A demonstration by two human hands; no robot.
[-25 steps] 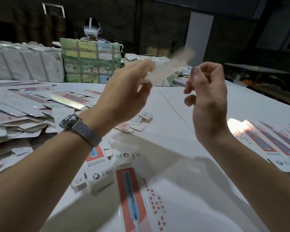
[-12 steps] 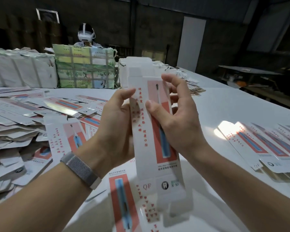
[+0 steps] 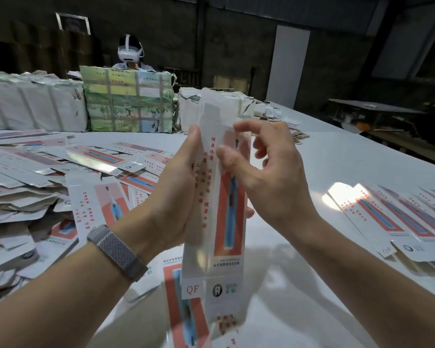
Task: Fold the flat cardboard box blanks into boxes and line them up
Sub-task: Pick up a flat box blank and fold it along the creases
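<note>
I hold a long white box blank (image 3: 224, 222) with a red panel and a blue toothbrush picture upright above the table, its end flaps hanging open at the bottom. My left hand (image 3: 178, 194) grips its left side, palm against it. My right hand (image 3: 261, 172) pinches the upper right part, thumb pressed on the front face and fingers curled behind. A heap of flat blanks (image 3: 60, 172) covers the table's left. A row of folded boxes (image 3: 399, 222) lies side by side at the right edge.
The white table (image 3: 324, 285) stretches ahead. Another flat blank (image 3: 183, 310) lies under my hands. Wrapped bundles (image 3: 128, 104) stand along the far edge, and a person wearing a white headset (image 3: 129, 52) sits behind them. A dark bench (image 3: 374, 111) stands at the right.
A second ago my hands were raised with a blurred blank between them. Both then closed on the blank, which has since shifted a little right and squared up from flat.
</note>
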